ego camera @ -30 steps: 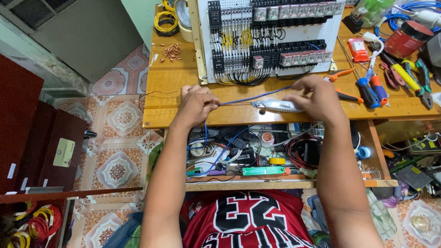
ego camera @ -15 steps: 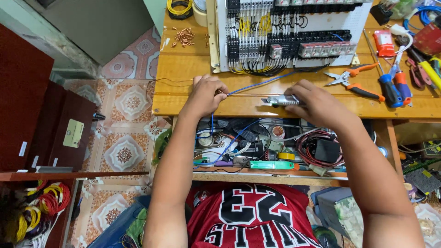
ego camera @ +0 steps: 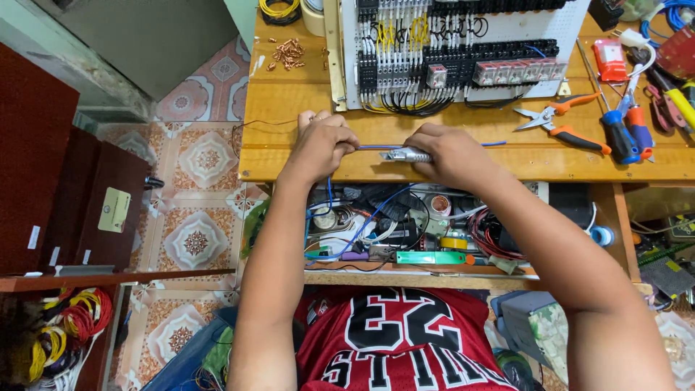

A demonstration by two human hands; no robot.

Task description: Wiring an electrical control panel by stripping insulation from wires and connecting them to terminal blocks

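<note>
While both hands work at the desk's front edge:
Left grip: left hand [ego camera: 323, 145] pinched shut on thin blue wire [ego camera: 376, 147].
Right grip: right hand [ego camera: 449, 153] clamped around silver metal hand tool [ego camera: 407, 154], touching the wire.
Surface: wooden desk [ego camera: 289, 156].
Beyond: white wiring panel [ego camera: 463, 51], orange-handled pliers [ego camera: 561, 123].

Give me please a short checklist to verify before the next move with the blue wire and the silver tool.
1. Left hand grips the blue wire: ok.
2. Right hand holds the silver tool: ok.
3. Wire meets the tool tip: cannot tell, fingers hide it.
4. Hands rest on the wooden bench: ok.
5. Bench ahead of the hands is free up to the wiring panel: ok.
6. Orange pliers lie apart from the right hand: ok.
</note>
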